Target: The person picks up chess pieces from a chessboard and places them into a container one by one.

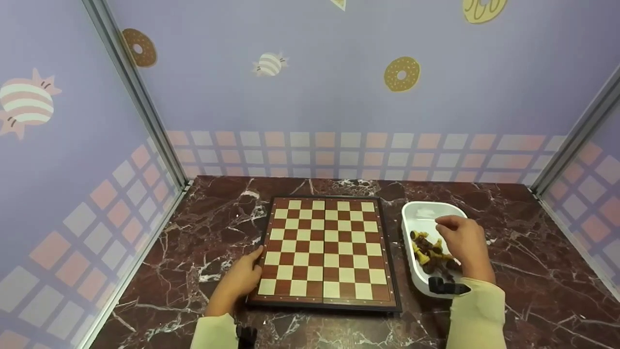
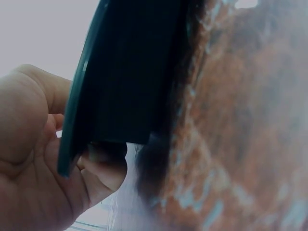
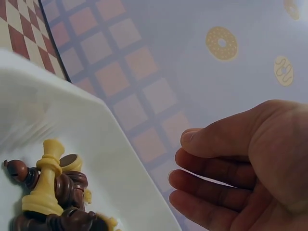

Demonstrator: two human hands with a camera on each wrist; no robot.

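Note:
A chessboard [image 1: 316,252] with red-brown and cream squares lies flat on the marble-patterned table, a seam down its middle. My left hand [image 1: 240,275] grips the board's left edge; in the left wrist view its thumb and fingers [image 2: 107,174] curl round the dark rim. To the right stands a white plastic tray [image 1: 426,214] with cream and dark brown chess pieces [image 1: 428,253] heaped inside. Over the tray's right side hovers my right hand [image 1: 466,245], fingers loosely bent, nothing visible between them. The right wrist view shows a cream piece [image 3: 46,175] leaning on dark ones.
Purple walls with printed sweets [image 1: 401,74] and pink-and-white checks enclose the table [image 1: 218,213] at the back and both sides. Metal corner posts [image 1: 140,102] rise at the back corners. Dark straps sit at both wrists.

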